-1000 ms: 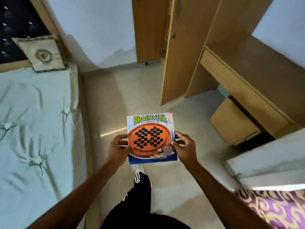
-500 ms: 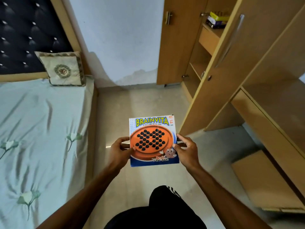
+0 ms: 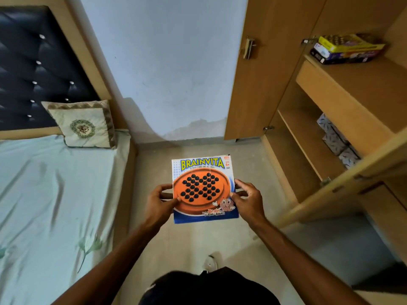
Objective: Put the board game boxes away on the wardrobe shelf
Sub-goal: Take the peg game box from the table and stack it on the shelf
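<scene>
Carrying the Brainvita box (image 3: 203, 188) above the floor, left hand (image 3: 159, 203) and right hand (image 3: 247, 200) pinched its side edges, well short of the wardrobe shelf (image 3: 361, 84), where careless placement might topple the stacked game boxes (image 3: 346, 49).

Board game box (image 3: 204, 190), front face: title "BRAINVITA" in yellow capitals across the top, with the smaller line "A SOLO GAME FOR ALL AGES" beneath it and "6+" at the upper right corner. Lower face of the same box: "Brain" in orange and "for Kids & Adults" in white, on the blue band. Stacked boxes (image 3: 348, 49) on the wardrobe shelf (image 3: 361, 71): print too small to read.
</scene>
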`<state>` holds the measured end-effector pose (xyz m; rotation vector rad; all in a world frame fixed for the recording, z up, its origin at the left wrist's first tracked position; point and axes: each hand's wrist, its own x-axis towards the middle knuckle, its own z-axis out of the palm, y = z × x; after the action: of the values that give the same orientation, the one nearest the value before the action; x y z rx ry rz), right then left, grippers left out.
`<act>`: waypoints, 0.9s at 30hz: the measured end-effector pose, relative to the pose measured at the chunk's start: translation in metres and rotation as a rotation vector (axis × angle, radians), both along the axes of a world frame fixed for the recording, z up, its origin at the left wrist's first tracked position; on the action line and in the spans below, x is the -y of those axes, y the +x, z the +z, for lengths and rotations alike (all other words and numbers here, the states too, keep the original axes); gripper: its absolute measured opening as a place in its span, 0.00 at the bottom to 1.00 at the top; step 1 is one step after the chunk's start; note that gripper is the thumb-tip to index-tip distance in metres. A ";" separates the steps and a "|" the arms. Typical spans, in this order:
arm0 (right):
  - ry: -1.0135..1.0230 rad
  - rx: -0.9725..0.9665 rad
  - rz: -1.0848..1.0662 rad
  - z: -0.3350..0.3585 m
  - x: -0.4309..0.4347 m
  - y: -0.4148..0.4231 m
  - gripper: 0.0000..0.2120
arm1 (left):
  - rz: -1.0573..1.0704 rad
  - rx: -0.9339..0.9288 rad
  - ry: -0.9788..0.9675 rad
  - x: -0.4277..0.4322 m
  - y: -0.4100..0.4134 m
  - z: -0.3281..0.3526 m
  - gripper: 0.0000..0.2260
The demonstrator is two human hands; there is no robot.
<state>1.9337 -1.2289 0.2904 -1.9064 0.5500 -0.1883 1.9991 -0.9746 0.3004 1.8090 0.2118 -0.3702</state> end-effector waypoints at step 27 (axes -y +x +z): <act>0.121 0.065 -0.722 0.023 0.293 0.361 0.20 | -0.660 0.053 0.049 0.384 0.488 0.033 0.17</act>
<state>2.2944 -1.5217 0.3138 -1.5085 1.1612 -0.6611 2.4873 -1.3588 0.3336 1.9018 -0.4313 -0.7805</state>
